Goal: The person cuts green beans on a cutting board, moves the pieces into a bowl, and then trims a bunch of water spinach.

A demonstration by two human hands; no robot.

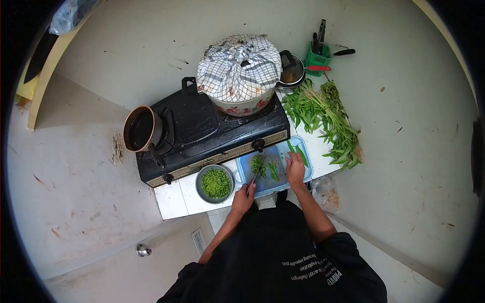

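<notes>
My left hand [243,198] is closed round the handle of a knife [256,172], its blade slanting over the chopped greens [259,164] on a blue cutting board [246,159]. A few longer green pieces [273,171] lie just right of the blade. My right hand [295,169] is over the right part of the board, fingers slightly apart and fingertips right at some long, slender green pieces [301,154]. To the left of the board stands a grey bowl [199,194] with finely chopped greens [215,183].
Behind the board is a black two-burner stove [194,129] bearing a cloth-wrapped pot [242,103] and a saucepan [143,129] of dark liquid. Leafy greens [328,118] lie at right, below a green utensil basket [317,55]. A plastic bag [326,194] hangs near the counter's edge.
</notes>
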